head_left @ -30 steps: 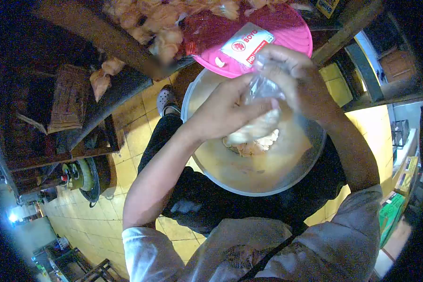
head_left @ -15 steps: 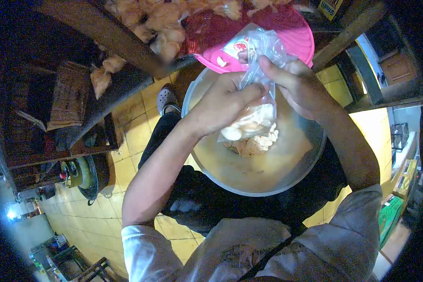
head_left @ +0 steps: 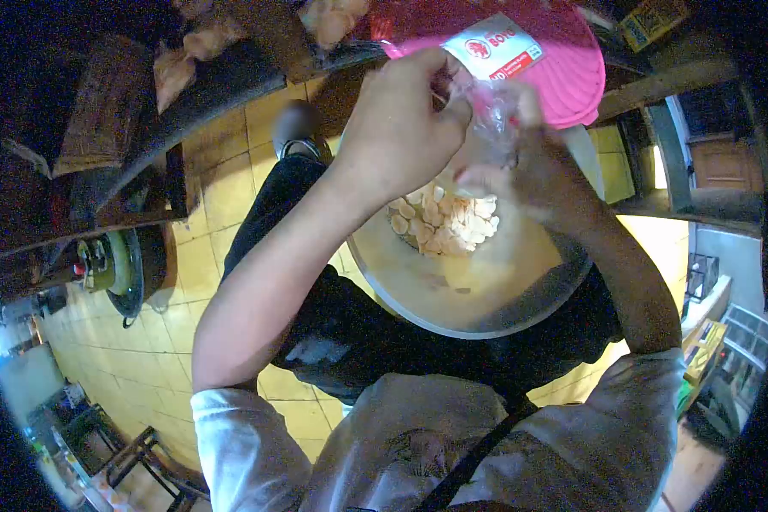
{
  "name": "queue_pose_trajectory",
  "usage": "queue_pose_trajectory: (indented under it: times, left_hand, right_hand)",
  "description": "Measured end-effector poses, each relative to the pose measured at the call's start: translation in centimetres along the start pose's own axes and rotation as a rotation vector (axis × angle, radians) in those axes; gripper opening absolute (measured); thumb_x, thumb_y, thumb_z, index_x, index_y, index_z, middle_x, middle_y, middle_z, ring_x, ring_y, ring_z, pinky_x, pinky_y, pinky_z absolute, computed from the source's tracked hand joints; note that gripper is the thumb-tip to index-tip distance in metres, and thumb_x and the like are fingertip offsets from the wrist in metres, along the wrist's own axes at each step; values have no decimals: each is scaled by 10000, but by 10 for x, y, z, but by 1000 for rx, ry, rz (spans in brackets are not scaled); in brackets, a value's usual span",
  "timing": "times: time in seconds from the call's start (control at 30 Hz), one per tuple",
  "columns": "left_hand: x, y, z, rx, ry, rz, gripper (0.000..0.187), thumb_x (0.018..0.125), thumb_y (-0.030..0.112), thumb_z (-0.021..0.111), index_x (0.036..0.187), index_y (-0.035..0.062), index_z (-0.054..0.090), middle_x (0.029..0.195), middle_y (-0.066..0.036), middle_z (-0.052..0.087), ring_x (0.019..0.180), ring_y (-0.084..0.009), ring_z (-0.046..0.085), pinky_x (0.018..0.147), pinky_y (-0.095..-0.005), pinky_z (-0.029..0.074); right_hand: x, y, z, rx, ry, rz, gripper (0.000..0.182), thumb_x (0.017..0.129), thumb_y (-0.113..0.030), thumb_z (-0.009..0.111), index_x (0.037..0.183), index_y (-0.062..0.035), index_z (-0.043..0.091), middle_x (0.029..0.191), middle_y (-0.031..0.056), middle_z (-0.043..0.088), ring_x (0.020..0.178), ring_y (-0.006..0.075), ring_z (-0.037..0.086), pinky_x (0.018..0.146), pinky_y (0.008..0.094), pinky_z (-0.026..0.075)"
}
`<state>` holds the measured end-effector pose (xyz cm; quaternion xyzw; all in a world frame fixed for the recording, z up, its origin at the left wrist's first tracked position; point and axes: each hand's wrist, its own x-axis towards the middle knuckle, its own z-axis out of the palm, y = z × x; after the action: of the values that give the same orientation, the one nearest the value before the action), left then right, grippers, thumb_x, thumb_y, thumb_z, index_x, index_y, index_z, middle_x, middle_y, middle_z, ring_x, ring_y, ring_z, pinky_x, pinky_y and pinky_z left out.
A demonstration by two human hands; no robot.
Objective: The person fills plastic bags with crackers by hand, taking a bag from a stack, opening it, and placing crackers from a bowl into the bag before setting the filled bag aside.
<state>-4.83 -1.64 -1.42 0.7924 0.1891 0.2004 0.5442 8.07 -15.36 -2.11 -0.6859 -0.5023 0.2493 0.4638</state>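
Note:
Between my hands, above the basin, is a clear plastic bag [head_left: 493, 115]. My left hand [head_left: 414, 119] is closed with thumb and fingers pinching the bag's plastic. On the bag's other side my right hand [head_left: 533, 166] is smeared by motion; its fingers are beside the plastic, and I cannot tell how firmly they hold it. Thin, pale round chips [head_left: 444, 224] lie heaped inside the large round basin [head_left: 452, 328], which rests between my legs. Just beyond my fingers, a white and red packet [head_left: 497, 49] lies on a pink ridged plastic lid or tray [head_left: 572, 77].
A dark wooden bench edge [head_left: 205, 128] runs along the upper left, with filled clear bags [head_left: 328, 21] on it. A dark pan [head_left: 132, 273] is at the left, low over the yellow tiled floor [head_left: 230, 179]. A wooden beam [head_left: 687, 213] stands to the right.
The bag has moved up from over the chips, uncovering them. My right hand has shifted and blurred, and the left has turned. The packet shows more fully as the view moves.

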Motion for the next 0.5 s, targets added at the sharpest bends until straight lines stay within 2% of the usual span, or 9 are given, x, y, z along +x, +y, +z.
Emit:
queue_pose_trajectory:
  times: [0.07, 0.1, 0.17, 0.2, 0.27, 0.3, 0.37, 0.43, 0.5]
  left_hand:
    - [-1, 12, -9, 351, 172, 163, 199, 841, 113, 651, 1001, 10, 595, 812, -124, 667, 719, -232, 669, 631, -348, 517]
    - [-1, 12, -11, 349, 183, 163, 199, 841, 113, 651, 1001, 10, 595, 812, -124, 667, 719, -232, 669, 631, -348, 517]
    - [1, 11, -14, 507, 248, 315, 210, 792, 91, 663, 976, 9, 604, 864, -184, 662, 773, -348, 658, 708, -414, 526]
    - [3, 8, -14, 507, 260, 316, 210, 792, 91, 663, 976, 9, 604, 864, -184, 662, 773, -348, 658, 708, -414, 526]
    - [7, -3, -11, 485, 291, 386, 235, 740, 85, 683, 942, 13, 587, 878, -203, 644, 831, -413, 625, 730, -455, 509]
    - [11, -9, -9, 449, 276, 338, 279, 703, 66, 686, 942, 16, 553, 897, -207, 619, 896, -416, 603, 753, -477, 487]
    - [14, -9, -2, 343, 221, 243, 245, 777, 73, 571, 1011, 20, 523, 990, -218, 592, 985, -436, 566, 815, -496, 466]
    - [10, -3, 0, 449, 161, 150, 254, 837, 101, 500, 1060, 13, 582, 1015, -246, 597, 980, -424, 589, 849, -461, 505]
    - [17, -19, 8, 448, 179, 225, 198, 783, 64, 530, 924, -15, 644, 947, -256, 624, 957, -420, 607, 818, -461, 519]
  right_hand:
    - [-4, 25, 3, -328, -455, 5, 421, 845, -329, 700, 1088, -11, 566, 965, 163, 641, 892, 271, 645, 786, 370, 515]
    - [-6, 42, 7, -451, -670, 4, 415, 845, -361, 692, 1026, -1, 593, 973, 180, 650, 887, 294, 647, 789, 384, 514]
    - [-13, 93, 30, -566, -988, 43, 484, 850, -406, 666, 1087, 10, 588, 1008, 200, 654, 909, 332, 642, 809, 430, 510]
    - [-16, 120, 46, -633, -1125, 32, 519, 850, -410, 657, 1134, 18, 583, 1021, 203, 656, 924, 342, 639, 821, 451, 507]
    - [-34, 209, 72, -802, -1202, -16, 634, 842, -400, 639, 1291, 24, 497, 1047, 218, 648, 971, 368, 623, 835, 467, 505]
    - [-36, 241, 80, -856, -1212, -2, 621, 845, -390, 636, 1288, 22, 496, 1041, 218, 647, 966, 367, 624, 833, 465, 505]
    - [-35, 278, 86, -915, -1204, 50, 595, 850, -369, 629, 1283, 17, 496, 1031, 219, 646, 956, 366, 626, 829, 461, 504]
    - [-33, 301, 83, -968, -1231, 112, 570, 856, -349, 622, 1277, 13, 495, 1020, 219, 644, 946, 364, 628, 825, 457, 504]
    - [-37, 306, 86, -973, -1283, 150, 544, 861, -328, 616, 1272, 8, 494, 1009, 219, 643, 936, 363, 630, 820, 452, 504]
